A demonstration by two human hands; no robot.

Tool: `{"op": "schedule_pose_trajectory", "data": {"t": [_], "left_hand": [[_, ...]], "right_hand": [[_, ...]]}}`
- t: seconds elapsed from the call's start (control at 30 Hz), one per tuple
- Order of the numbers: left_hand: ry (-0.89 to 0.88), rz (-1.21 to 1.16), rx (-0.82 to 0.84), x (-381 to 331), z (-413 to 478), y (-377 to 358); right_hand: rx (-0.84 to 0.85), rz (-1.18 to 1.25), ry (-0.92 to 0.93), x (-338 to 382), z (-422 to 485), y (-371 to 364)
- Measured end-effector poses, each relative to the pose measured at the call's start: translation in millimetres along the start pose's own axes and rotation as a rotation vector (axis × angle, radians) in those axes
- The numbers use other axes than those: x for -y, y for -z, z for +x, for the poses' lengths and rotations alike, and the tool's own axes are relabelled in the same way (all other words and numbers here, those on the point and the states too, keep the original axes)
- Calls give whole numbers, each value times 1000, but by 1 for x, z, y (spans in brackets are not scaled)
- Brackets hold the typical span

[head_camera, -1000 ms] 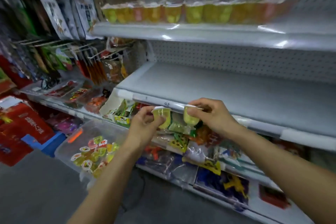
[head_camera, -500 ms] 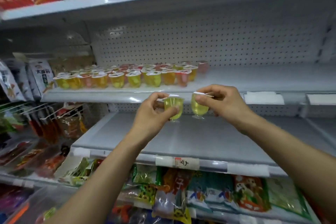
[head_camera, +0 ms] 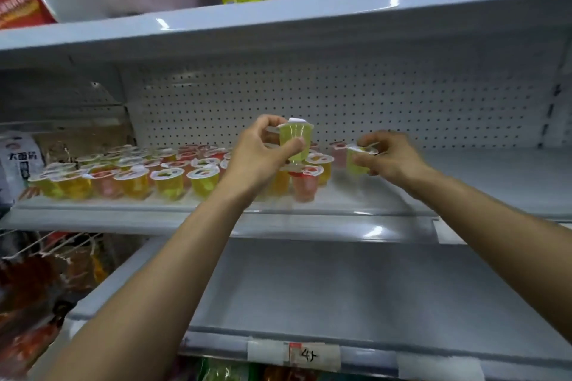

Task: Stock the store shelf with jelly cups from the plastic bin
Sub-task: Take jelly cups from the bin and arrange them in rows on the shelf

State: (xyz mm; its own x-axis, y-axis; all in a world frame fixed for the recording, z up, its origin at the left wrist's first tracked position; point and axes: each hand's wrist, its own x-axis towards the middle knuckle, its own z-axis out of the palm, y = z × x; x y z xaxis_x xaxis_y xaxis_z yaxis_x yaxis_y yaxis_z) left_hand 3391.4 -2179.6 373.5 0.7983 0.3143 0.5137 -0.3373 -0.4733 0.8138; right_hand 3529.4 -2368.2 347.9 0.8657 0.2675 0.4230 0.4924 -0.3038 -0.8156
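1. Left hand point(head_camera: 257, 158) pinched a green jelly cup point(head_camera: 295, 141) upright above the rows of cups point(head_camera: 133, 176) on the shelf point(head_camera: 464, 182).
2. Right hand point(head_camera: 390, 155) gripped a second green cup point(head_camera: 356, 161), low by the rows' right end.

1. The left hand point(head_camera: 263, 155) pinches a green jelly cup point(head_camera: 295, 141) upright, raised over the stocked cups point(head_camera: 133, 176).
2. At its 3 o'clock, the right hand point(head_camera: 393, 155) grips a second green cup point(head_camera: 356, 161) low over the middle shelf point(head_camera: 402, 195).
3. The stocked cups stand in rows toward 9 o'clock.
4. A price label point(head_camera: 309, 356) sits at 6 o'clock.
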Motion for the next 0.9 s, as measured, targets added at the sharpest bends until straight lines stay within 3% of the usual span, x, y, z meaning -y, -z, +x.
{"op": "schedule_pose_trajectory", "data": {"t": [0.33,0.6,0.67,0.73,0.83,0.9], "left_hand": [[13,74,101,25,67,-16],[-5,125,106,31,83,-23],[-21,123,102,29,85,-25],[-53,126,94,25,85,-30],[-107,163,73,17,82,-38],[-129,196,98,14,78,-38]], "right_hand": [[-32,-228,-25,-40,60,-35],[12,-394,17,-23,57,-24],[-36,-214,126,-1,46,-18],[39,58,224,22,33,-16],[156,180,251,38,21,-20],[143,228,212,39,18,-20]]}}
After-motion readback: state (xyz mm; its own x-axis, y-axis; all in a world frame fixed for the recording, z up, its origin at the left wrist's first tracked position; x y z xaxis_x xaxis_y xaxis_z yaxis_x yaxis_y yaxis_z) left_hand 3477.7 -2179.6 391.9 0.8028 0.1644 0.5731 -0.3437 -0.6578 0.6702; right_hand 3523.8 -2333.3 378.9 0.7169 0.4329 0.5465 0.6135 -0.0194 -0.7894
